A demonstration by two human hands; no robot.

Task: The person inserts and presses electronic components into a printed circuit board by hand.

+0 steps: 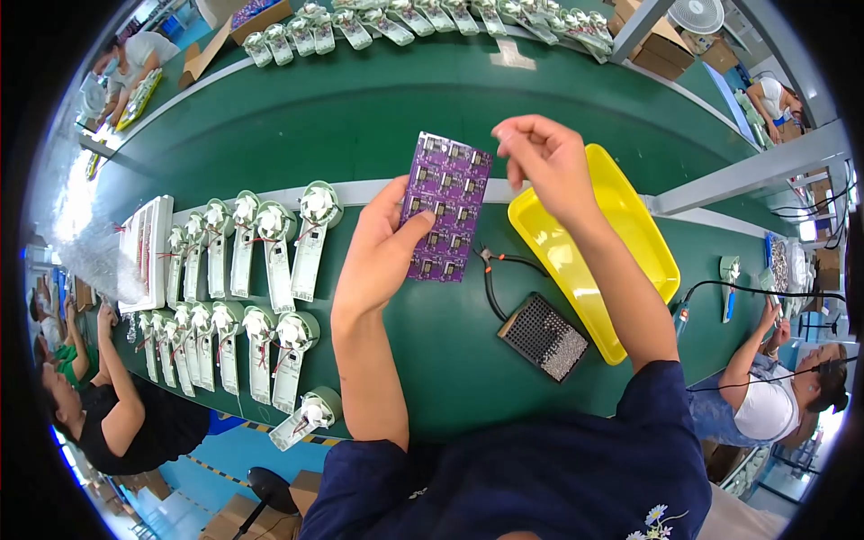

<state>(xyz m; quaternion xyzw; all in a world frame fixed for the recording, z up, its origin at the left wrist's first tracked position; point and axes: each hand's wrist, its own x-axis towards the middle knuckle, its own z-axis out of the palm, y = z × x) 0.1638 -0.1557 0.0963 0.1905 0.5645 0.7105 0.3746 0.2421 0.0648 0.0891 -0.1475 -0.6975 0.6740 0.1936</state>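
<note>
A purple panel of small circuit boards [463, 211] is upright in my left hand [382, 238], the thumb across its front and the fingers behind. To the right of the panel's top edge, my right hand [544, 162] is raised with curled fingers and the thumb tip near the index finger. Whether anything small is pinched there is hidden. Below the panel lie cutting pliers [490, 274] with dark handles and an orange joint. A black perforated box [531, 328], partly filled with small silvery parts, sits beside them. My right forearm passes over a yellow tray [648, 243].
Two rows of white device shells with wiring [229, 328] stand at left, beside a white foam tray [157, 252]. A metal rail [720, 184] crosses the green bench. More shells [396, 22] line the far side. A cabled tool [681, 315] is at right. Co-workers sit on both sides.
</note>
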